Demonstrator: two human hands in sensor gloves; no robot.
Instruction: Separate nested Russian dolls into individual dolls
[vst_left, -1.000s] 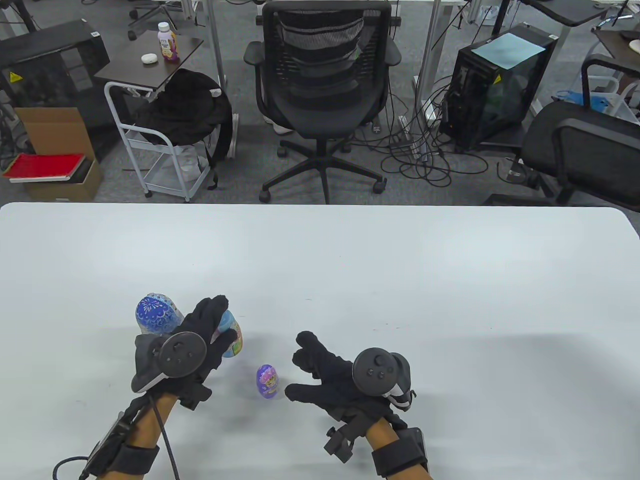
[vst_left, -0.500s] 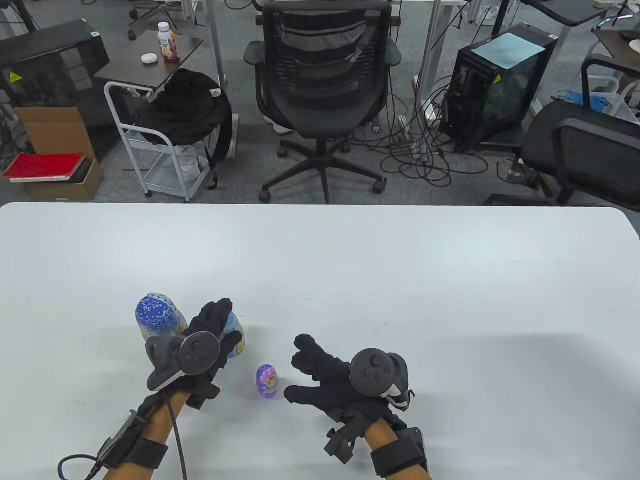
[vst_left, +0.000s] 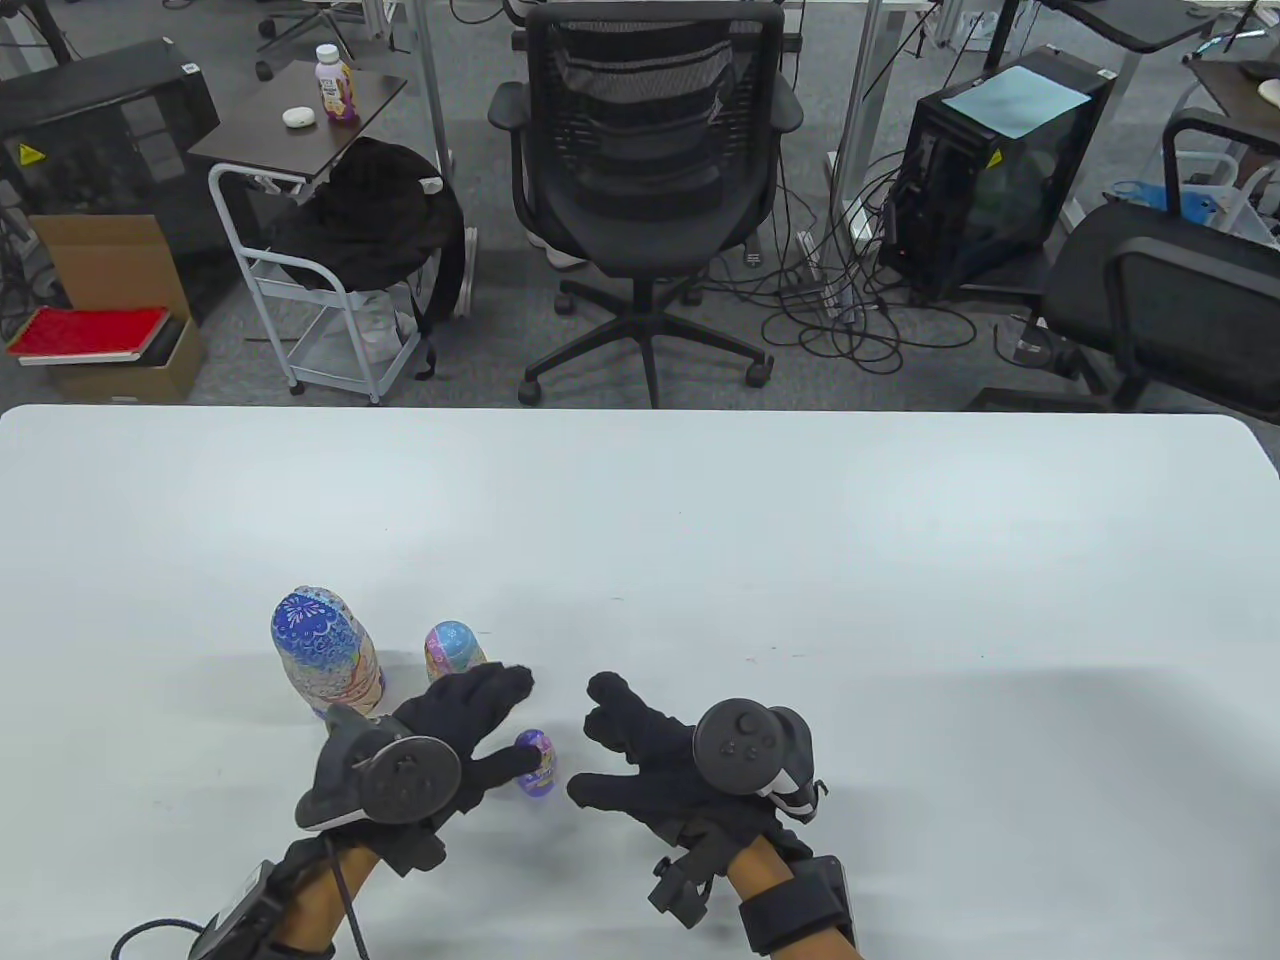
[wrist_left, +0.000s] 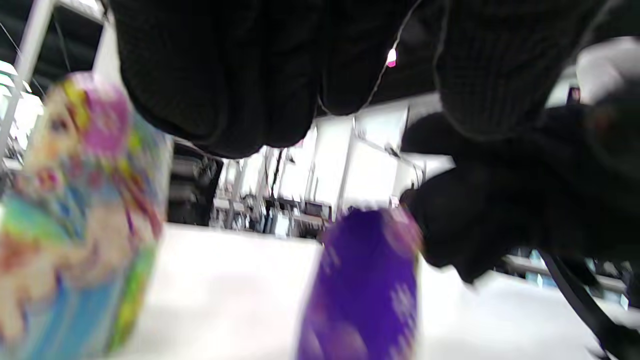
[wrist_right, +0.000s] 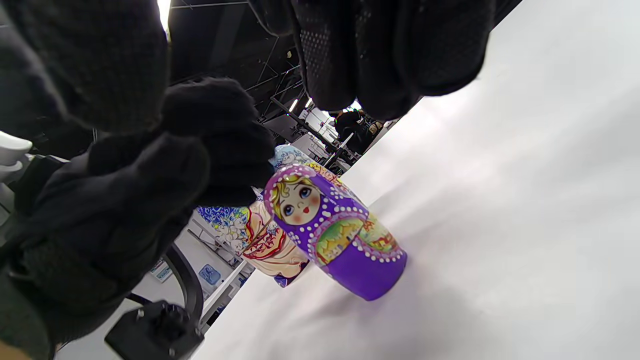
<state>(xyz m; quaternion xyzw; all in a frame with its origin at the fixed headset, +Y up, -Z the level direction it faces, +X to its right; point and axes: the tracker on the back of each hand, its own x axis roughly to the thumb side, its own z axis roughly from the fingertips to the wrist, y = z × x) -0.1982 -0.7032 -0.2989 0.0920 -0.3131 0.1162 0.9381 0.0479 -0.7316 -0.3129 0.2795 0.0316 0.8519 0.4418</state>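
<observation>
Table view: 3 dolls stand upright on the white table (vst_left: 700, 520). The purple doll (vst_left: 537, 762) sits between the hands, and the left hand (vst_left: 440, 730) is nearer, thumb tip touching its side, fingers spread above, nothing gripped yet. The right hand (vst_left: 650, 745) rests open just to the doll's right. The blue doll (vst_left: 320, 650) and the pastel doll (vst_left: 453, 648) stand behind, with office chairs beyond.

Left wrist view: blurry; the purple doll (wrist_left: 365, 295) stands below the fingers (wrist_left: 210, 75).

Right wrist view: the doll's face (wrist_right: 300, 197) points at this hand, with the left thumb (wrist_right: 225, 145) against its head.
</observation>
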